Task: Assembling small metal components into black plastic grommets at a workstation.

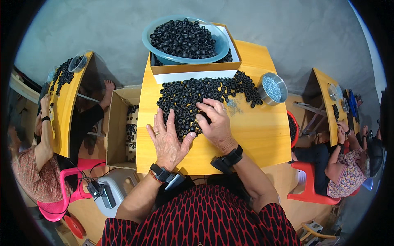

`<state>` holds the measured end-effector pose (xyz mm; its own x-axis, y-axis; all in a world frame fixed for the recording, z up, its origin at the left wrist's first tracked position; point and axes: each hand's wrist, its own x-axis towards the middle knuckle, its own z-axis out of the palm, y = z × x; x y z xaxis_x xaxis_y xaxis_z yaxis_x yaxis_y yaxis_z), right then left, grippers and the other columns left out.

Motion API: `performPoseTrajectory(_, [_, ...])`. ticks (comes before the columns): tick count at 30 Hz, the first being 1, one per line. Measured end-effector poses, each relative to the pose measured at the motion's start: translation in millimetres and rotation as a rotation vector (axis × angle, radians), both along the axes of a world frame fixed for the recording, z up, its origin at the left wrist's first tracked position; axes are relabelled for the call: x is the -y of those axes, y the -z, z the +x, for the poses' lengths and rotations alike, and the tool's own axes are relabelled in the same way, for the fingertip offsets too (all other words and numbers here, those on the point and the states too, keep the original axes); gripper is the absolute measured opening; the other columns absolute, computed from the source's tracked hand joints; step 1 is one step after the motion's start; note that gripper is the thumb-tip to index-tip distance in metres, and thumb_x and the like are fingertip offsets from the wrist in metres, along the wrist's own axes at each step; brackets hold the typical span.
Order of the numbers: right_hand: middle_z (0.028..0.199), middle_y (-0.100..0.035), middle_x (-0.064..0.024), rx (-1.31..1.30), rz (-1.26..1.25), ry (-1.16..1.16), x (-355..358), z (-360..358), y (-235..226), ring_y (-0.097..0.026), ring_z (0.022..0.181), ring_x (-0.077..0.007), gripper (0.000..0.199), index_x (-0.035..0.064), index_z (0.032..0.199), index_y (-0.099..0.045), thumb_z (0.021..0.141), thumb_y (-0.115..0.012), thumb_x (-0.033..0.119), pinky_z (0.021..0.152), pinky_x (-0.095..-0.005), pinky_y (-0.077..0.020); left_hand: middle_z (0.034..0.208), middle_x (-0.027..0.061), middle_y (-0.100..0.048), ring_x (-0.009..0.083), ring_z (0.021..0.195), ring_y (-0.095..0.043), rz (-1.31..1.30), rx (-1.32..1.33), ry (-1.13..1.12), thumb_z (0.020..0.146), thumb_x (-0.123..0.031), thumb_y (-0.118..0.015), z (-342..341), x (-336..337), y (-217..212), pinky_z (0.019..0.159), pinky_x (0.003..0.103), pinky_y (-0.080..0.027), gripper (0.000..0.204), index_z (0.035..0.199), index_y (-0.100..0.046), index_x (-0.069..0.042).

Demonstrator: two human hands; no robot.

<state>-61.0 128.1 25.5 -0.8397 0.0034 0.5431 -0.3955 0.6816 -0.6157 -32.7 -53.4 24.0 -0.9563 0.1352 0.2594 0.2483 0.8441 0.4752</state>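
Small black round pieces [180, 91] with holes in their middles lie in a loose heap on the yellow table [254, 143]. My left hand [169, 141] rests at the heap's near left edge, fingers spread and open, its thumb beside several pieces. To its right my right hand [216, 123] reaches over the heap with bent fingers, thumb and fingertips apart among the pieces. What lies under its palm is hidden. Just right of the heap, tiny silvery bits [234, 107] are scattered. A metal bowl [267, 98] beside them holds more small pale-blue bits.
Behind the heap, a blue basin [147, 41] full of black pieces sits on an open box [197, 69]. A cardboard carton [117, 119] stands on the floor at left, a red tub [293, 141] at right. People work at yellow tables [67, 119] on both sides.
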Motion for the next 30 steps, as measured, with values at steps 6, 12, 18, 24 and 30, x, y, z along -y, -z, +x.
performPoseTrajectory(6, [0.115,-0.067,-0.0109,0.213,-0.606,-0.088,-14,4,-1,-0.065,0.103,-0.0177,0.026,-0.0021,0.119,-0.068,0.100,-0.058,0.014,0.089,-0.0305,-0.0515,0.156,0.0293,-0.027,0.0443,0.145,-0.028,-0.008,0.005,0.001,0.082,-0.054,-0.073,-1,1,0,0.114,0.068,-0.013,0.091,0.151,-0.037,-0.006])
performPoseTrajectory(12, [0.113,-0.068,-0.0113,0.229,-0.729,-0.033,-15,4,1,-0.063,0.102,-0.0179,0.033,-0.0042,0.115,-0.069,0.104,-0.050,0.020,0.091,-0.0307,-0.0494,0.159,0.0283,-0.022,0.0477,0.147,-0.021,-0.028,0.016,0.010,0.073,-0.069,-0.073,-1,0,-3,0.114,0.069,-0.010,0.110,0.154,-0.033,-0.007])
performPoseTrajectory(18, [0.117,-0.068,-0.0151,0.180,-0.513,-0.124,-11,8,-1,-0.059,0.112,-0.0233,0.037,-0.0050,0.108,-0.072,0.103,-0.050,0.024,0.094,-0.0348,-0.0472,0.162,0.0264,-0.016,0.0501,0.149,-0.013,-0.079,-0.016,0.069,0.060,-0.078,-0.076,2,0,-6,0.113,0.071,-0.007,0.128,0.157,-0.027,-0.010])
performPoseTrajectory(24, [0.118,-0.070,-0.0157,0.215,-0.712,-0.217,-17,8,0,-0.061,0.114,-0.0245,0.046,-0.0053,0.110,-0.072,0.108,-0.041,0.029,0.100,-0.0352,-0.0462,0.162,0.0267,-0.017,0.0505,0.148,-0.015,-0.079,0.020,0.087,0.060,-0.076,-0.077,1,0,-3,0.114,0.070,-0.007,0.126,0.157,-0.028,-0.010])
performPoseTrajectory(30, [0.118,-0.069,-0.0237,0.316,-1.024,-0.256,-24,9,-4,-0.065,0.114,-0.0314,0.067,-0.0108,0.115,-0.066,0.111,-0.026,0.043,0.108,-0.0415,-0.0437,0.162,0.0287,-0.015,0.0510,0.148,-0.015,-0.043,0.037,0.094,0.065,-0.072,-0.077,-1,0,-4,0.113,0.072,-0.004,0.122,0.156,-0.029,-0.007])
